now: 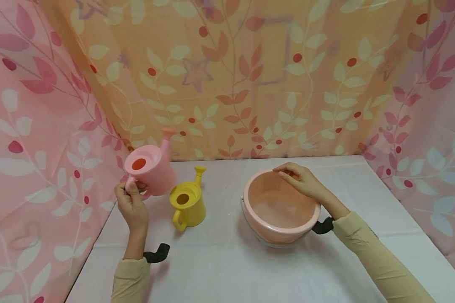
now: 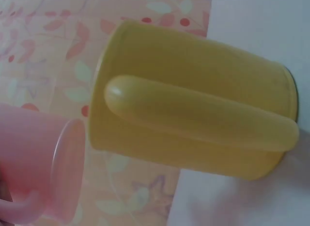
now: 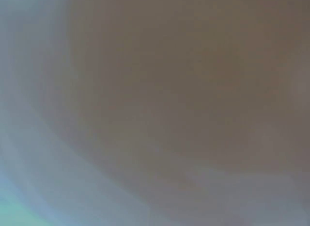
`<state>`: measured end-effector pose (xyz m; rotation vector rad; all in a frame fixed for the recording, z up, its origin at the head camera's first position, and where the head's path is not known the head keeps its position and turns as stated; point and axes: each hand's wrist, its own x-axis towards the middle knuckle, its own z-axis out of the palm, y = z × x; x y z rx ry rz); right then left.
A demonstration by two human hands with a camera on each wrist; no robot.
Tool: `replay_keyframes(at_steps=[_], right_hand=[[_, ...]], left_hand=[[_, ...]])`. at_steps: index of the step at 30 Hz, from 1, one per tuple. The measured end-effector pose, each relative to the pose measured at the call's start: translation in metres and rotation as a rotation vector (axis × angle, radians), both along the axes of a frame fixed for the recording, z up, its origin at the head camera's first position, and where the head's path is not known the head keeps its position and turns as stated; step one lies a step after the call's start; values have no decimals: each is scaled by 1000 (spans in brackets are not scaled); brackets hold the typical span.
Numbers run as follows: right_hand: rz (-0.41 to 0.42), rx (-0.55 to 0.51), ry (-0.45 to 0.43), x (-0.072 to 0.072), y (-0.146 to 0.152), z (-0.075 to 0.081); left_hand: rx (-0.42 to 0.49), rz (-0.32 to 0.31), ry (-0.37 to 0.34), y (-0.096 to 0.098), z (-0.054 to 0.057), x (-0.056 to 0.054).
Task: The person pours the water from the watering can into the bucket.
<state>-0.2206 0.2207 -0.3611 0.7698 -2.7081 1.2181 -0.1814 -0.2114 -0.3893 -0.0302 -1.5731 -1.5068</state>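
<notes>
My left hand [image 1: 132, 205] grips the handle of a pink watering can [image 1: 160, 174], held up at the left with its spout toward the back. Just right of it, a yellow watering can [image 1: 194, 209] stands upright on the table, spout also to the back. The left wrist view has the yellow can [image 2: 193, 56] large, with its handle facing the camera, and part of the pink can [image 2: 29, 143] at the left edge. On the right, my right hand [image 1: 301, 180] reaches across a pink bucket [image 1: 263, 227], relaxed fingers at its far rim. The right wrist view is a blur.
A white cloth covers the table [image 1: 220, 269]. Behind it hangs an orange leaf-patterned curtain [image 1: 227, 75], with pink patterned cloth [image 1: 34, 139] along both sides. The bucket's thin bail [image 1: 273, 244] hangs down its near side. A dark wrist mount [image 1: 157, 253] sticks out from each sleeve.
</notes>
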Motion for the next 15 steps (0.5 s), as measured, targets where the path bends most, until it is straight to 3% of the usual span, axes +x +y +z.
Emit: replay_keyframes(at_steps=[6, 11, 15], right_hand=[[-8, -17, 6, -16, 9, -19], [-2, -26, 9, -18, 11, -22], [1, -25, 12, -17, 11, -21]], left_hand=[[-9, 33, -37, -8, -12, -8], [-45, 65, -104, -14, -24, -13], [-68, 47, -132, -19, -34, -16]])
